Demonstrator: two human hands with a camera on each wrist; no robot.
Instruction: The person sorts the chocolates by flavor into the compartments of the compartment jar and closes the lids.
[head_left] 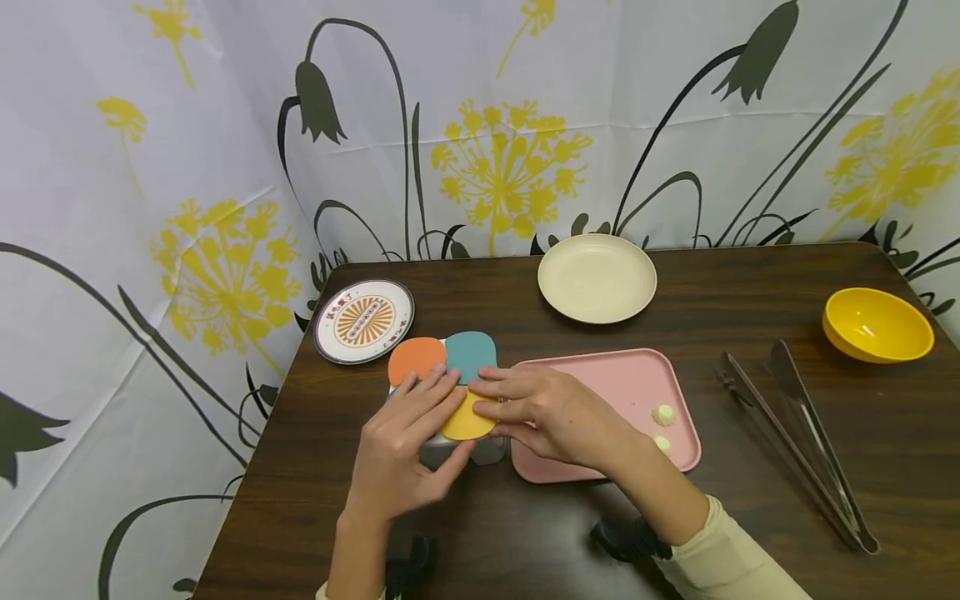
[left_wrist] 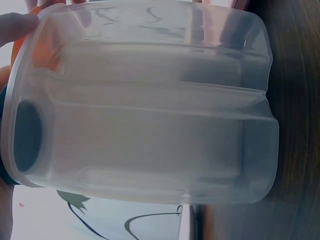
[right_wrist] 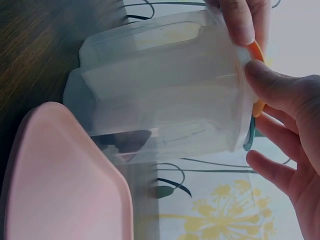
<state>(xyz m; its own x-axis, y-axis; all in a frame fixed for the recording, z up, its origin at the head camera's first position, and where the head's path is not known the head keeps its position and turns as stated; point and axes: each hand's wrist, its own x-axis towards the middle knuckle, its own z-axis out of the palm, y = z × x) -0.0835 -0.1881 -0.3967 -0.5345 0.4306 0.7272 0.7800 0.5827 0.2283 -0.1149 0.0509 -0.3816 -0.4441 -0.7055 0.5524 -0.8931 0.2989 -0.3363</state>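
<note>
A clear plastic storage container (left_wrist: 150,105) with scalloped sides stands upright on the table. On its top are an orange flap (head_left: 417,358), a teal flap (head_left: 471,357) and a yellow flap (head_left: 463,419); the left hand hides the remaining corner. Laid across the top from the left, the left hand (head_left: 405,446) has long fingers over the flaps and its thumb against the near rim. From the other side, the right hand (head_left: 551,412) holds the yellow flap's edge, fingertips on top and thumb at the rim in the right wrist view.
Right of the container lies a pink tray (head_left: 600,375) with two small pale pieces (head_left: 662,415). A patterned plate (head_left: 364,322) and a cream plate (head_left: 597,278) stand behind. Metal tongs (head_left: 802,450) and a yellow bowl (head_left: 877,325) are at right.
</note>
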